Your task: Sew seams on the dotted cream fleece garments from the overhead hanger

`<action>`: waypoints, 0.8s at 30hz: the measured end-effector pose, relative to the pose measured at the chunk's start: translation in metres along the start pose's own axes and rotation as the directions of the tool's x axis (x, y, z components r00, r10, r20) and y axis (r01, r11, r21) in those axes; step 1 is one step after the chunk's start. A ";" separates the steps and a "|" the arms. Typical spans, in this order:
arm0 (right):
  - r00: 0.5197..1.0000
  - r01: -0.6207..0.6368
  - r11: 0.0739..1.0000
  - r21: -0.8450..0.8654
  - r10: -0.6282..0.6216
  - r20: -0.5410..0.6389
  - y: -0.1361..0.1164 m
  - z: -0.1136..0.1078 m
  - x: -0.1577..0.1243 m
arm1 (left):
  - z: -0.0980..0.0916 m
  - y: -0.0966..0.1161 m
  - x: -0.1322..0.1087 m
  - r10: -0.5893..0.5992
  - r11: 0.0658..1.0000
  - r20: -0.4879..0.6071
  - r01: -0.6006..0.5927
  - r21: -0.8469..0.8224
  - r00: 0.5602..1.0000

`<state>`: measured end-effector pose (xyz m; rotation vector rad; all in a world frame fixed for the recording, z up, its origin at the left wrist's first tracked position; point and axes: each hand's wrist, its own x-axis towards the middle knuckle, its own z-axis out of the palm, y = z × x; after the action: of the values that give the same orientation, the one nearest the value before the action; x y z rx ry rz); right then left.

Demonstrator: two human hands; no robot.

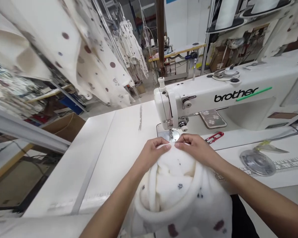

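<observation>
Left hand [155, 150] and right hand [195, 147] clamp their pinching grips on soft white paw-printed fabric [180, 200], spilling across the near edge of the smooth white surface [121, 138]!

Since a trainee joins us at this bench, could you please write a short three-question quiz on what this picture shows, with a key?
1. True or false: the red snips lie nearer the right grip than the left grip.
2. Choose one. What are both hands doing with the spotted white fabric?
A) Pressing it flat under open palms
B) Pinching it near its edge
C) Not touching it
3. Fill in the blank: the black brand word on the sewing machine reads "____".

Key: 1. True; 2. B; 3. brother
</observation>
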<state>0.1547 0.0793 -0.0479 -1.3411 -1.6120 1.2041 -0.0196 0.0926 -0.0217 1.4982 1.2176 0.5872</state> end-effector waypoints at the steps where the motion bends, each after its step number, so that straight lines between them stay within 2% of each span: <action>1: 1.000 -0.027 0.994 -0.110 0.027 0.000 0.002 -0.001 0.008 | -0.002 -0.004 0.009 0.006 0.997 0.006 -0.007 0.081 1.000; 4: 0.993 -0.119 0.890 -0.440 0.103 -0.060 0.009 0.001 0.033 | -0.003 -0.016 0.036 0.053 0.921 -0.053 -0.028 0.388 0.997; 7: 0.978 -0.211 0.809 -0.549 0.171 -0.123 0.017 0.007 0.051 | 0.000 -0.026 0.057 0.067 0.842 -0.121 0.009 0.539 0.990; 11: 0.971 -0.239 0.749 -0.617 0.182 -0.155 0.022 0.009 0.058 | 0.003 -0.030 0.068 0.044 0.852 -0.164 0.048 0.521 0.986; 18: 0.982 -0.190 0.692 -0.697 0.140 -0.128 0.017 0.003 0.053 | 0.004 -0.027 0.073 0.046 0.847 -0.184 0.060 0.528 0.982; 24: 0.982 -0.188 0.639 -0.746 0.114 -0.150 0.016 0.007 0.055 | 0.004 -0.027 0.076 0.029 0.846 -0.214 0.090 0.526 0.977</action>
<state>0.1420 0.1321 -0.0678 -2.0457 -2.0742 0.4978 0.0006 0.1571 -0.0658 1.9086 1.6673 0.4076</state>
